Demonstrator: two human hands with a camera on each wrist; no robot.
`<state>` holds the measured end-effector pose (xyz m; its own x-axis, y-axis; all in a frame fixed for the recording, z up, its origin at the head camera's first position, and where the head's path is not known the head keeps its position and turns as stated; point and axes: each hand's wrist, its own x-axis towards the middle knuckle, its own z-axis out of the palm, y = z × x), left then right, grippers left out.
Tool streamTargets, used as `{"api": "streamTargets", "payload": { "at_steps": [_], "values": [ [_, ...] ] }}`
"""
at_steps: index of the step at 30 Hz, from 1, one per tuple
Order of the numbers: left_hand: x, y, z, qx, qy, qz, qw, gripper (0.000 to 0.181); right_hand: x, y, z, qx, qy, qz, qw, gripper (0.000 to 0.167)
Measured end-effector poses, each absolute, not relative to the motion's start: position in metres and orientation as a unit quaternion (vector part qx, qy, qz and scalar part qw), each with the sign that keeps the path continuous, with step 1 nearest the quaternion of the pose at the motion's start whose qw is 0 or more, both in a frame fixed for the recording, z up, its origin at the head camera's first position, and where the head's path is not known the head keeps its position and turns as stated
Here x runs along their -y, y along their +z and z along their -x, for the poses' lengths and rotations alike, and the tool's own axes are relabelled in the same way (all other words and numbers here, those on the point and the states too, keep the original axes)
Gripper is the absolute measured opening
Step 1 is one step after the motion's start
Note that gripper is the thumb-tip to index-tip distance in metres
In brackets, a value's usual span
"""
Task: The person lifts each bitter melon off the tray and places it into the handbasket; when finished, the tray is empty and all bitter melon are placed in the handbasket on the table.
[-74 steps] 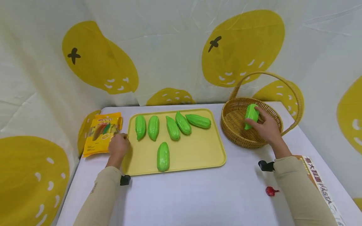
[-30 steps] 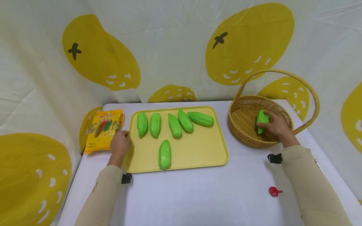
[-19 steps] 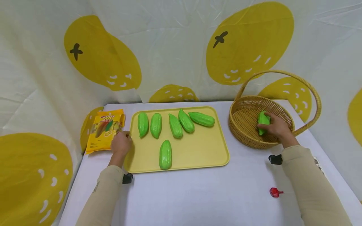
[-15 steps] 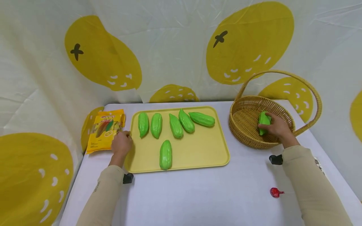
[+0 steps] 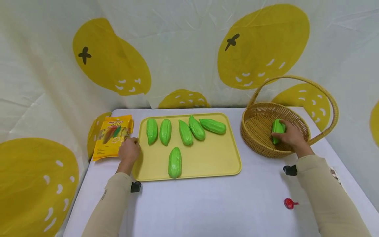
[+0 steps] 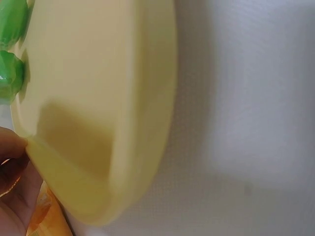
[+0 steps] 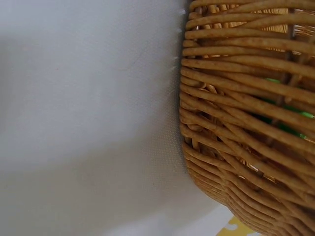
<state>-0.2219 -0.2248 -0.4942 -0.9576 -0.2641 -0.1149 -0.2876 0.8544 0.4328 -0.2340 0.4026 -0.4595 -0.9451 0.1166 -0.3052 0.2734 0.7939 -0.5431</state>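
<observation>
Item: small red stalked object, loose on the white surface.
Item: lone green gourd, by the near rim of the yellow tray, pointing away from me.
Item: left hand, grip narrow, pinching the tray's left rim, presumably to keep it from sliding; yellow packet just beside.
Item: right hand, grip round the held gourd inside the wicker basket; thumb opposes fingers, likely for security. Handle leans right, seemingly leaving room to reach in.
Item: five gourds, tray's far half, perhaps spread for easy picking.
Item: fruit-print curtain, behind everything.
</observation>
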Motion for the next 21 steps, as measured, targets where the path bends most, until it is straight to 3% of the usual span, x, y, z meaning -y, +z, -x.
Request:
{"api": "streamTargets", "payload": {
  "at_steps": [13,21],
  "values": [
    [0.223,-0.494,0.218,-0.964,0.23,0.131,0.028,0.038,-0.402,-0.455,0.226,-0.944,-0.299,-0.079,0.116,0.092],
    [0.223,-0.493,0.219,-0.966,0.223,0.128,0.0,0.038,-0.397,-0.441,0.218,-0.959,-0.264,-0.043,0.09,0.096]
  ]
}}
